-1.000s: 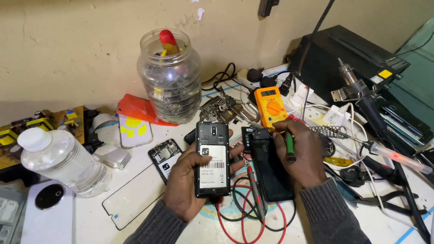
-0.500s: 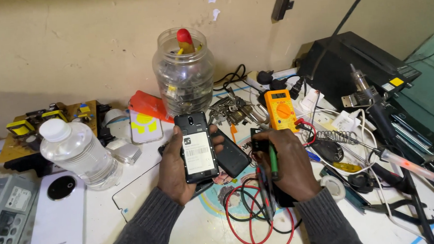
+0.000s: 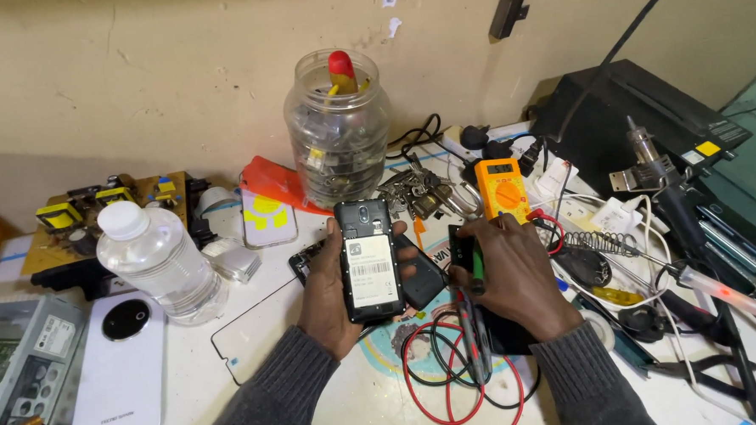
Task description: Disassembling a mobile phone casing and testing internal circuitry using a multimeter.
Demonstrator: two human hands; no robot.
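My left hand [image 3: 331, 295] holds a black phone [image 3: 368, 260] with its back cover off, a white label showing in the battery bay. My right hand [image 3: 512, 275] rests on a dark flat part [image 3: 462, 247] on the bench and grips a green-handled tool [image 3: 478, 263] together with red and black probe leads [image 3: 465, 353]. A second small dark part [image 3: 421, 279] lies between the two hands.
An orange multimeter [image 3: 503, 190] sits just behind my right hand. A clear jar [image 3: 338, 129] of parts and a plastic bottle [image 3: 157, 260] stand at the back and left. A white phone [image 3: 121, 368] lies at left. Soldering iron [image 3: 661, 183], pliers [image 3: 699, 368] and cables crowd the right.
The view has shifted so both hands sit lower and more central. My left hand has lifted the phone slightly toward me. My right hand keeps the tool and leads.
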